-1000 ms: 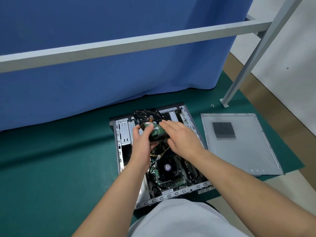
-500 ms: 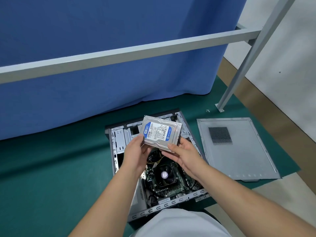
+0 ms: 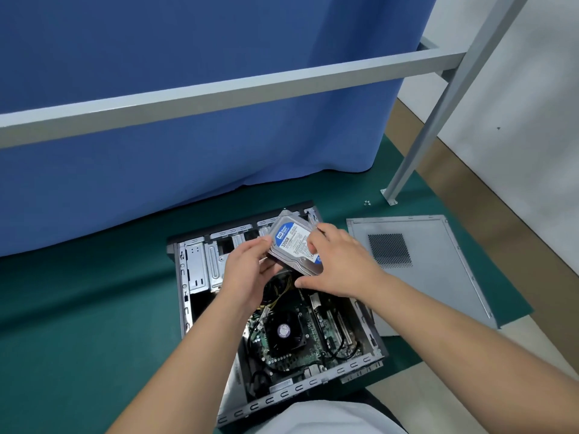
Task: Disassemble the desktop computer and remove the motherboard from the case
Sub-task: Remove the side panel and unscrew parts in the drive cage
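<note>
The open computer case point(image 3: 185, 296) lies on its side on the green mat. Inside it the green motherboard point(image 3: 297, 355) shows, with a black CPU fan point(image 3: 284, 332) at its middle. Above the case's far end I hold a silver hard drive point(image 3: 293, 242) with a blue and white label facing up. My left hand point(image 3: 247, 270) grips its left edge. My right hand point(image 3: 341, 261) holds its right side, fingers curled over the top and thumb underneath. The drive is tilted and clear of the case.
The removed grey side panel point(image 3: 438, 277) with a mesh vent lies flat right of the case. Two small screws point(image 3: 367, 202) sit near the foot of a grey metal frame leg point(image 3: 404, 177). A blue curtain point(image 3: 188, 136) hangs behind, a grey crossbar point(image 3: 219, 92) in front of it.
The hard drive came up out of the case, was flipped label side up, then turned and moved a little to the right in both hands.
</note>
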{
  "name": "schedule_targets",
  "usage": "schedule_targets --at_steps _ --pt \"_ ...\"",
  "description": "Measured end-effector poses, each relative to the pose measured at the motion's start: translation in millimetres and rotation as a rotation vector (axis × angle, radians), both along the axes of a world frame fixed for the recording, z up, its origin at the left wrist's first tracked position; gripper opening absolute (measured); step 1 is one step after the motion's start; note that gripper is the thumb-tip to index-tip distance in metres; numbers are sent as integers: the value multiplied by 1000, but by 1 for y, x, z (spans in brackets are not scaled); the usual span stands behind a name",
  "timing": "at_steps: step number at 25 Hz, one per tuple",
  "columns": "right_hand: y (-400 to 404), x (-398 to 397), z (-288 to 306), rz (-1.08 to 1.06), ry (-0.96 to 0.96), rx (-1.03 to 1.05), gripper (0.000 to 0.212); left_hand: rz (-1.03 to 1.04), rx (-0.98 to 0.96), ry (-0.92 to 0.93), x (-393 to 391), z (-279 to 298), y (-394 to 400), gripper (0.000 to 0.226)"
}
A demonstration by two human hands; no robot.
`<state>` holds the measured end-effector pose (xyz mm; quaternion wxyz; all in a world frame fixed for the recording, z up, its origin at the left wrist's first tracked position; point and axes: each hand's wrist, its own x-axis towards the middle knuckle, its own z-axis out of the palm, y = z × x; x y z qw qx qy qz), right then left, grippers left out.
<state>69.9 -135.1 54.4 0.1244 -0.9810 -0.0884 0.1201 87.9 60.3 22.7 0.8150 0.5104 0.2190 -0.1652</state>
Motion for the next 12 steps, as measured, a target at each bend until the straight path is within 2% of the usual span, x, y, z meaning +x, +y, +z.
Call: schedule_targets --at_steps 2,6,10,12 --pt "-12 10 -1 -22 36 -5 61 -40 33 6 10 -1 -13 8" --pt "-45 39 -1 -98 147 152 58 -161 146 -39 43 -3 -36 19" --pt "-83 81 -9 -199 203 210 60 -260 602 -247 90 -12 -54 14" --pt "-103 106 -19 -288 239 202 63 -333 825 -369 111 -21 -60 23"
